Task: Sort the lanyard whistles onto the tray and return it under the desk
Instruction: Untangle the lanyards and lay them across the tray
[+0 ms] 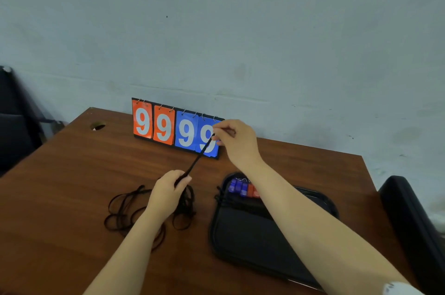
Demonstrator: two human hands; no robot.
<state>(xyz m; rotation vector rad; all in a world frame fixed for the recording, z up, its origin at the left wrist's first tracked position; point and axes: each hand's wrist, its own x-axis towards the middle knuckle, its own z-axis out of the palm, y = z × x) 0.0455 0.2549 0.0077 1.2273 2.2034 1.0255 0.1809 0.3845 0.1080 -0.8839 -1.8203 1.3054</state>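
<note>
Item: black lanyard (pixel 196 162), drawn taut between both hands (left hand (pixel 168 192) gripping low, right hand (pixel 237 140) pinching high) above the surface (pixel 72 162). Step judged: untangling. Next: placement on tray (pixel 252 234) beside sorted whistles (pixel 243 188).

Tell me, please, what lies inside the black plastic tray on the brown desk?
Blue and red whistles line its far end, black cords beside them. The right forearm covers part of the black tray.
</note>
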